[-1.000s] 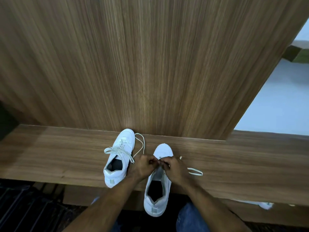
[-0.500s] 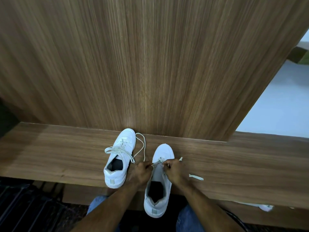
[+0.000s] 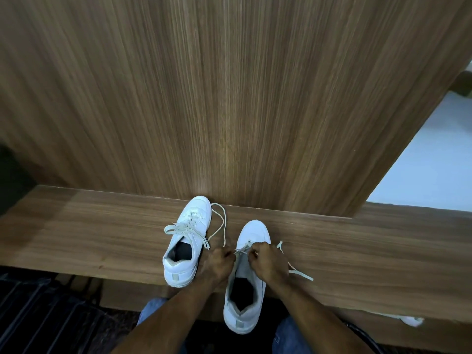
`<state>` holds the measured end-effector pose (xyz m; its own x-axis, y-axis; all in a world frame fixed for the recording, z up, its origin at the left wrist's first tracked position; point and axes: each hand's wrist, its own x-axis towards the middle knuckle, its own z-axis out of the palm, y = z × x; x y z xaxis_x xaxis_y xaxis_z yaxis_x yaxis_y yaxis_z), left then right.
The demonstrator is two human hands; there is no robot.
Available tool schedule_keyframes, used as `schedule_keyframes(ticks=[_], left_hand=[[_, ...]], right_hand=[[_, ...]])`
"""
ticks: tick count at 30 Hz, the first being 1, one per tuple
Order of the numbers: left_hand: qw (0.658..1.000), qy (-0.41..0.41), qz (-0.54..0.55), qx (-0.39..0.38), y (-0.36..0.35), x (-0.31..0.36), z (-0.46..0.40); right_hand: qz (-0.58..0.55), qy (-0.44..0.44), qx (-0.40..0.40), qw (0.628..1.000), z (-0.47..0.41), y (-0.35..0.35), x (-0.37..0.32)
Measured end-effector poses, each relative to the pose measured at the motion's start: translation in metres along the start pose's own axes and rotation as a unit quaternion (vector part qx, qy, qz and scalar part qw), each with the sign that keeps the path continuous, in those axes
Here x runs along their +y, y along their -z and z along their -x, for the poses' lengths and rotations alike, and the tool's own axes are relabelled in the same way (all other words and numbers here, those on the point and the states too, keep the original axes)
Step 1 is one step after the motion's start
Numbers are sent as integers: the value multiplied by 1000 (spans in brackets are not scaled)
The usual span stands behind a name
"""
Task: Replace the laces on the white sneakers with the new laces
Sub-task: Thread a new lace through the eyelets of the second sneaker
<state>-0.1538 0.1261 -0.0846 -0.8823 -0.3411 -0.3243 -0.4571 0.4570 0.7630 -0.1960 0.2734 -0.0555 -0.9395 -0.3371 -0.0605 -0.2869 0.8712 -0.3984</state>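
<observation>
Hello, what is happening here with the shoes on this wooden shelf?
A person is lacing a pair of white sneakers on a wooden ledge. Both hands work on the right sneaker: the left hand and the right hand each pinch the lace near the lower eyelets, so only the first rows look threaded. A loose lace end trails on the ledge to the right. The left sneaker stands beside it, already laced, with its ends lying untied.
</observation>
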Motion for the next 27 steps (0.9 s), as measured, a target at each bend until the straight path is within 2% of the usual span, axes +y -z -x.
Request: schedule_keyframes(ticks=[5, 10, 12, 16, 18, 25, 27], left_hand=[[1000, -1, -22, -22, 3, 2, 2], [1000, -13, 4, -10, 3, 6, 8], [999, -3, 50, -12, 3, 10, 13], [969, 106, 222, -18, 1, 11, 10], [965, 131, 227, -22, 1, 14, 8], [990, 87, 113, -5, 8, 29, -3], [969, 112, 214, 40, 19, 38, -4]], right_hand=[[54, 48, -20, 997, -2, 2, -4], [57, 65, -31, 996, -3, 2, -4], [44, 64, -27, 997, -3, -2, -3], [2, 64, -12, 998, -3, -8, -3], [-4, 60, 0, 998, -1, -10, -1], [-56, 64, 63, 994, 7, -8, 13], [-61, 70, 72, 993, 10, -7, 22]])
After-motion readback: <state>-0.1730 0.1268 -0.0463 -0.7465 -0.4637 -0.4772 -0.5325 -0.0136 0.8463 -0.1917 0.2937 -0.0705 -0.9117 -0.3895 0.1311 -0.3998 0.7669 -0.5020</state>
